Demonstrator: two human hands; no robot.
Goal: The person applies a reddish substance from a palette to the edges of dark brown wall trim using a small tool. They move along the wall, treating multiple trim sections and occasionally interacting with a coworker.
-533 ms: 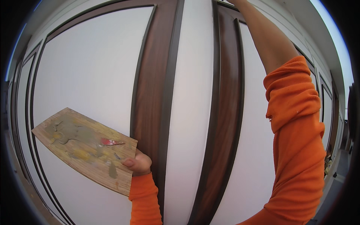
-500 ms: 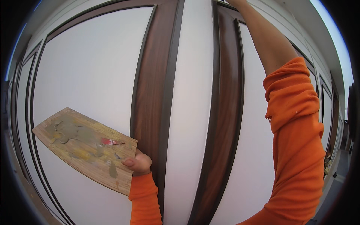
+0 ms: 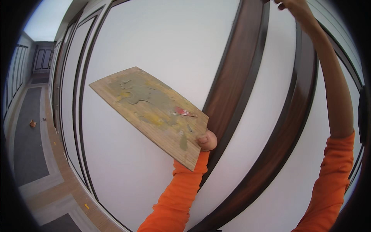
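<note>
My left hand [image 3: 208, 140] grips a flat wooden board [image 3: 131, 108] by its lower right corner, thumb on top. Grey-green putty-like paste [image 3: 145, 96] is smeared over the board, with yellowish patches below it. A small red-and-white flat piece [image 3: 184, 112] lies on the board near my thumb. Raised to the top edge, my right hand [image 3: 290, 7] has its fingers curled by the upper end of a dark brown wood strip [image 3: 241, 73]. A dark bit shows at its fingertips, too cut off to name. The board is held apart from a white wall panel [image 3: 166, 38].
A second dark brown strip [image 3: 299, 104] runs down the wall on the right. To the left stretches a corridor with a dark grey floor strip [image 3: 28, 135]. On it lies a small brown scrap [image 3: 33, 123]. A yellow arrow mark [image 3: 86, 206] is on the floor nearer me.
My view has swung left, bringing the corridor into sight. The board and both arms now appear farther right, with the board also higher. The right hand shows more of its fingers.
</note>
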